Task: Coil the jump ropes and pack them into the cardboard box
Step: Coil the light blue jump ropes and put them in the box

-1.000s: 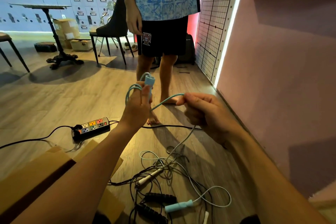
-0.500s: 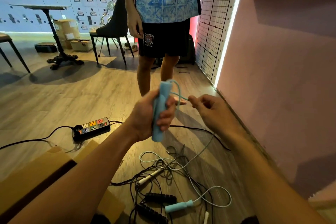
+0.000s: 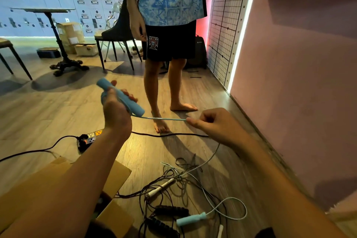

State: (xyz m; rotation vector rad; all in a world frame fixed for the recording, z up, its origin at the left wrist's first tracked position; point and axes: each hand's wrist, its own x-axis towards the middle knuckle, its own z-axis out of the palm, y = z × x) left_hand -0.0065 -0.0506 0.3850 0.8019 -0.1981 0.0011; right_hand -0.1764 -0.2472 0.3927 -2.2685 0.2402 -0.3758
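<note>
Above the floor tangle (image 3: 185, 195), left grip (image 3: 116, 110) clasps blue handle (image 3: 123, 96), right (image 3: 218, 125) pinches cord (image 3: 164, 119).

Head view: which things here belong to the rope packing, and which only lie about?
Belonging:
- blue handle in left hand
- blue cord pinched by right hand
- rope tangle on floor
- cardboard box

Lying about:
- power strip
- black cable
- chair
- round table

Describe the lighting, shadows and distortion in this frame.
Head view: a bright light strip along the pink wall's edge glares white; the standing person casts a long shadow toward the camera; wide-angle distortion bends the edges and stretches both forearms; left hand, blue handle and right hand look sharp.
</note>
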